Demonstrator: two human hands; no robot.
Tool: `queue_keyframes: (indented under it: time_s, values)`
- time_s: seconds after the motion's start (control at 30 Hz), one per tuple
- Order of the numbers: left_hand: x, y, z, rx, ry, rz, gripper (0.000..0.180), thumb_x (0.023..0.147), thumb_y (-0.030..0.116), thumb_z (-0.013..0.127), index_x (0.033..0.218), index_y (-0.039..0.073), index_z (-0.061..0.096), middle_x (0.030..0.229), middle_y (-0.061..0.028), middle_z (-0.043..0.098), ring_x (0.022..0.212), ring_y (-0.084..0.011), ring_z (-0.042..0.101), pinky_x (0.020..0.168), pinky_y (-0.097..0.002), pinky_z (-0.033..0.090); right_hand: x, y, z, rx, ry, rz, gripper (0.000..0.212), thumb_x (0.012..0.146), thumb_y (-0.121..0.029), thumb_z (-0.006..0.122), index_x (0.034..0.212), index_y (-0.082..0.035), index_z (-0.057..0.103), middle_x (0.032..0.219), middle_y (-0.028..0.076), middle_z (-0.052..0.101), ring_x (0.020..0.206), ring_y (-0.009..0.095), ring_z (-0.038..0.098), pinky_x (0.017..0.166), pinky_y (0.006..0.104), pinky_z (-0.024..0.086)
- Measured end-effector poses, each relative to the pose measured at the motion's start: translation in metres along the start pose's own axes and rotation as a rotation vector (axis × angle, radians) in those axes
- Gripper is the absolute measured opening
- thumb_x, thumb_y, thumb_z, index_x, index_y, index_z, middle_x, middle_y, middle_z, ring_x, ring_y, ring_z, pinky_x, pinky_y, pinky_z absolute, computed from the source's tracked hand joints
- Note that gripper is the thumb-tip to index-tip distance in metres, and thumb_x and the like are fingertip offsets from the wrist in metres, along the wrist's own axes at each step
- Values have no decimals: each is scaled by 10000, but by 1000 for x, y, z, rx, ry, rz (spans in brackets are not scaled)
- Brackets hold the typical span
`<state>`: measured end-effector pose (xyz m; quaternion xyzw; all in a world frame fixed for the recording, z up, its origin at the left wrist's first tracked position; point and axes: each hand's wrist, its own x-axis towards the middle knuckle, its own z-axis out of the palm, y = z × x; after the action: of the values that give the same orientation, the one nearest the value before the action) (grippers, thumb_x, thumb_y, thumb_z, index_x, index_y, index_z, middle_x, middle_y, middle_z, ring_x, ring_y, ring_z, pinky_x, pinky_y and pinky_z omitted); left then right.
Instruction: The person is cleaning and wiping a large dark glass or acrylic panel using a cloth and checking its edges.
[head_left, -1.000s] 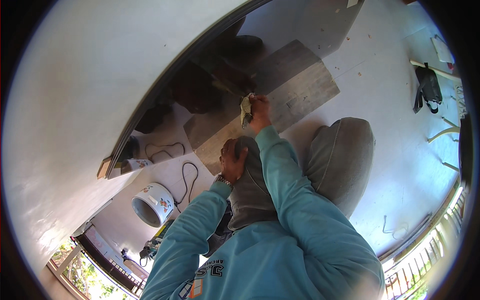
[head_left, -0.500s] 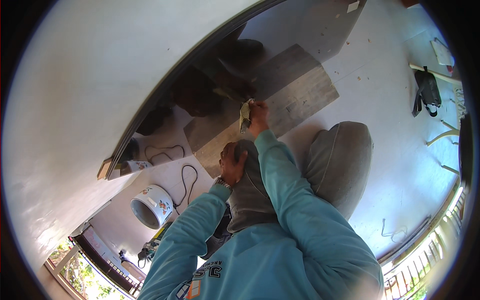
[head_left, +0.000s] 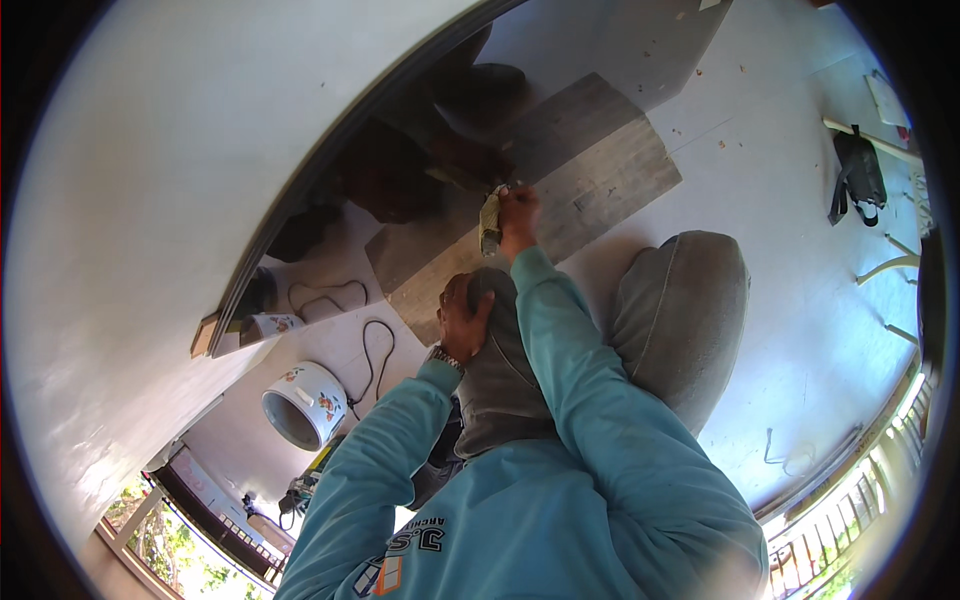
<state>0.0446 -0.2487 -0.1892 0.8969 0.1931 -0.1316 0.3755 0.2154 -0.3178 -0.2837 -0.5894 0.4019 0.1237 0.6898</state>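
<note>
My right hand (head_left: 518,218) is closed around a short tool with a pale yellowish wrapped body (head_left: 490,218) and a greyish end pointing toward me. Its exact kind is hard to make out. The hand is close to a dark, glossy panel (head_left: 330,165), which mirrors the hand and my body; whether the tool touches the panel I cannot tell. Below the hand, a grey wood-patterned board (head_left: 600,190) lies along the panel's foot. My left hand (head_left: 463,322), with a metal-banded watch at the wrist, rests on my left knee, its fingers spread over the trouser cloth.
A white flower-patterned bucket (head_left: 318,402) lies tipped at left, beside a dark cord (head_left: 385,350). A pale wall (head_left: 160,220) rises left of the panel. At right are a black bag (head_left: 858,172) and a cream chair (head_left: 885,262). Small crumbs dot the floor.
My right hand and the tool have shifted slightly away from me along the panel. The whole view has drifted a little; my left hand stays on the knee.
</note>
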Motion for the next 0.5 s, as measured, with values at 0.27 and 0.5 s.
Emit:
queue_keyframes:
  time_s: [0.27, 0.5]
  values:
    - [4, 5, -2, 10, -16, -38, 536, 863, 392, 611, 1270, 57, 516, 1299, -200, 521, 1199, -415, 467, 1011, -486, 380, -6, -2, -2, -72, -4, -128, 139, 868, -102, 687, 873, -44, 562, 783, 53, 589, 695, 149, 548, 625, 350, 473]
    - [4, 1, 3, 1, 8, 14, 533, 862, 388, 617, 1267, 56, 518, 1298, -202, 520, 1194, -413, 471, 1006, -482, 382, 10, -3, -1, -21, -7, -46, 146, 843, -103, 691, 848, -16, 573, 769, 68, 597, 740, 157, 552, 698, 352, 471]
